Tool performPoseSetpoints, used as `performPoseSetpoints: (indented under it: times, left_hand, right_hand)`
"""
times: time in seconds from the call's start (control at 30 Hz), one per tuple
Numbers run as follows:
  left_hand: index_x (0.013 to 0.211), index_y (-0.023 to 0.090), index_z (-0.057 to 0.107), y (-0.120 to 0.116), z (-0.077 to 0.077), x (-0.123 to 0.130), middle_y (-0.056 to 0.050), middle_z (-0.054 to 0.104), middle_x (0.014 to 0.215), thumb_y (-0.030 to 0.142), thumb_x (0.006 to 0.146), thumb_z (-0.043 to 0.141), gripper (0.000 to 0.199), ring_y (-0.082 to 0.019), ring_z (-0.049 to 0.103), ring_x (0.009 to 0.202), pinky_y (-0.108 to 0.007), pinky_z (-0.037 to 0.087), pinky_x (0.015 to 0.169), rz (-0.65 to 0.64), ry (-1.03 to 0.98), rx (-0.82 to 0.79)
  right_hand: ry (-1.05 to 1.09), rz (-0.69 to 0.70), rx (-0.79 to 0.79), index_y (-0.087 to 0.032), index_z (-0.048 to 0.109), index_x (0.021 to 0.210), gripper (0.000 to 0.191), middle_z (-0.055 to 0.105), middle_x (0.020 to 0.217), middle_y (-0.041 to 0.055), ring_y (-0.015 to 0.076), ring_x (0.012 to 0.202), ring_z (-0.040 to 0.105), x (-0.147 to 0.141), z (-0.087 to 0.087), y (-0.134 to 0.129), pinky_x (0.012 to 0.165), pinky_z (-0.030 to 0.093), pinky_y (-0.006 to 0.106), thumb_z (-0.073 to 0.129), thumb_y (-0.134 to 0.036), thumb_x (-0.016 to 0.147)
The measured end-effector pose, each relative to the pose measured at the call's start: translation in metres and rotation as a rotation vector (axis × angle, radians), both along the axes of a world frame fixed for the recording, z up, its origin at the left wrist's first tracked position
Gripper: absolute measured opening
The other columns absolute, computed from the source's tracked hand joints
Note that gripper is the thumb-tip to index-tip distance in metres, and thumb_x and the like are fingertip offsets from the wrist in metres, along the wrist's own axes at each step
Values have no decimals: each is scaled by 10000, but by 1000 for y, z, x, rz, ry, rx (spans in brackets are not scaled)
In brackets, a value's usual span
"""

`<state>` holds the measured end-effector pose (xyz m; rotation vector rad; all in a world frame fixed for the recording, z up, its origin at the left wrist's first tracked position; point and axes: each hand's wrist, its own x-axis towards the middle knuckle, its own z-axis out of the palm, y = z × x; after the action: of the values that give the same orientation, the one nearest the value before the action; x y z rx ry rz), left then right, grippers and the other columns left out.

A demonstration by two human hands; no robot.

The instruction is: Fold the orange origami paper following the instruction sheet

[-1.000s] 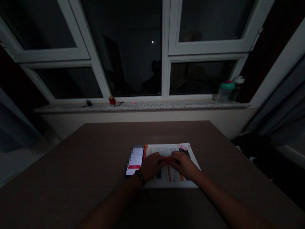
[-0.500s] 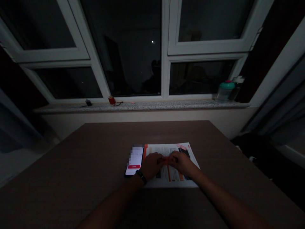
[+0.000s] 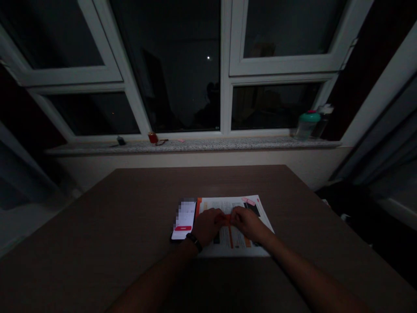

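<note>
A printed booklet or sheet point(image 3: 208, 251) with orange markings lies on the brown table. Over its middle, my left hand point(image 3: 207, 225) and my right hand point(image 3: 250, 225) come close together, fingers curled inward. Between the fingertips is a small flat red-orange piece point(image 3: 227, 219), perhaps paper; dim light and the fingers hide its full shape. Each hand pinches one end of it. On the page's upper right lies a small pink piece point(image 3: 248, 201). A lit phone point(image 3: 184, 219) rests left of the page, near my left wrist, which wears a dark band point(image 3: 194, 241).
The wooden table point(image 3: 130, 208) runs up toward the wall below a window. On the speckled sill point(image 3: 202, 144) stand a small red container point(image 3: 152, 138), a dark small bottle point(image 3: 120, 140) and a teal-lidded bottle point(image 3: 308, 124) beside a clear one. Curtains hang on both sides.
Both hands stay almost in place, with only slight finger movement around the red-orange piece. The phone, page and pink piece have not moved.
</note>
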<state>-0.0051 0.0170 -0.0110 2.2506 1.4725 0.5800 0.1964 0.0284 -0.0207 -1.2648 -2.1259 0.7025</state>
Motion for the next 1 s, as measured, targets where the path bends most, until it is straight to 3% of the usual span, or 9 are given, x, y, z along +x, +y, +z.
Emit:
performPoseSetpoints:
  times: [0.33,0.6,0.8,1.0]
  left_hand:
    - [949,233,687,0,1,1,-5,675,920,247,881,613,101,-182,609,876,-279,409,755,9,-11,1]
    - [988,249,705,-1,5,-6,-16,630,918,309,921,593,144,-186,593,877,-274,403,728,-14,79,24]
    - [1079,305,711,2,6,-16,-14,570,893,281,954,558,199,-180,573,860,-274,398,729,-64,110,17]
    - [1080,272,716,4,11,-18,-41,532,963,326,940,599,191,-194,534,923,-288,406,790,-116,139,79]
  right_hand:
    - [-27,-13,-4,-186,600,747,91,575,684,-26,127,646,525,0,-4,1,598,327,223,609,-105,789]
    - [-4,66,119,-190,576,788,99,549,796,3,170,793,523,5,-6,0,707,378,261,633,-115,816]
    - [1,175,166,-199,656,844,144,585,917,59,213,934,532,16,-1,-4,825,415,329,541,-199,929]
    - [-187,149,233,-290,763,941,211,564,879,44,223,951,526,29,7,-4,906,390,370,583,-183,915]
